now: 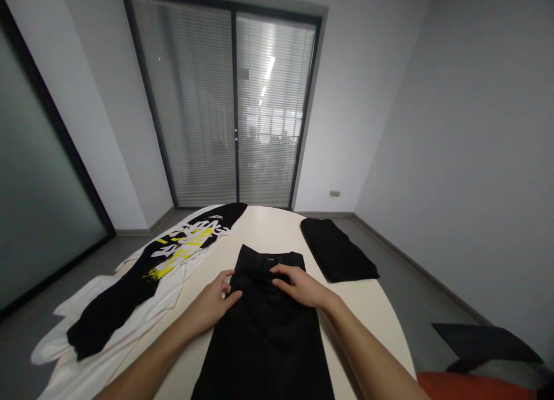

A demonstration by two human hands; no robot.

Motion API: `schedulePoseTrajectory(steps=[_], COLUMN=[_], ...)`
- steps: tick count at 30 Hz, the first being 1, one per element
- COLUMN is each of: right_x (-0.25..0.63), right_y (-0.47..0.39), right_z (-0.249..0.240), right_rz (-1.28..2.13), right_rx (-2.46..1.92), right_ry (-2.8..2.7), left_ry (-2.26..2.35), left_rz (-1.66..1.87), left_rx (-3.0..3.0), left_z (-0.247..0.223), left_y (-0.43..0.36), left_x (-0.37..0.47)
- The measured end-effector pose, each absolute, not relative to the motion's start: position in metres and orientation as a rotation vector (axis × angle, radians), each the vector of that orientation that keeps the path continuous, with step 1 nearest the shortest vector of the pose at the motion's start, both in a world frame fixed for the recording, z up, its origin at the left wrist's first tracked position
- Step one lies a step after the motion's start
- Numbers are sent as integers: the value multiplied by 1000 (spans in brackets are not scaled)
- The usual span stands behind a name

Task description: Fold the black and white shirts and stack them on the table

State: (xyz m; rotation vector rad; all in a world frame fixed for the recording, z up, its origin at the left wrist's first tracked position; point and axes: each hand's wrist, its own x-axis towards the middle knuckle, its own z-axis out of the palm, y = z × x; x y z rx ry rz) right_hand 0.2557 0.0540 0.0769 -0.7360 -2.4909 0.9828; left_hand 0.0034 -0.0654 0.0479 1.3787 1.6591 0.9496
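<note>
A black garment (268, 342) with a waistband-like top edge lies lengthwise on the table in front of me; whether it is trousers or a skirt I cannot tell. At its left edge, near the top, rests my left hand (212, 305), thumb on the cloth and fingers apart from it, partly curled. My right hand (300, 287) reaches in from the right, its thumb and forefinger closing on a bunched fold just below the waistband. The cloth wrinkles between both hands. The garment's lower end runs out of view.
A pale table (264, 227) with a rounded edge bears everything. To the left lies a spread black-and-white printed top (173, 258), sleeves over the edge. A folded black garment (340, 253) sits at the right. A chair (485, 382) stands at lower right; a glass door (234, 111) is ahead.
</note>
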Motion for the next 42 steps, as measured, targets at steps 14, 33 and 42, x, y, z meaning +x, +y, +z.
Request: schedulePoseTrajectory(steps=[14,33,42], right_x=[282,274,273], right_y=[67,95,107], right_z=[82,51,34], right_rz=[1124,689,833], right_rx=[-968,-1028,-1202], right_ry=[-2567,-2175,-2043], left_ry=[1527,1682,1816], left_rz=[886,970,1008], left_rx=[1456,1947,1998], left_z=[56,36,26], left_y=[-71,-54,-37], left_x=[-5,-1,-1])
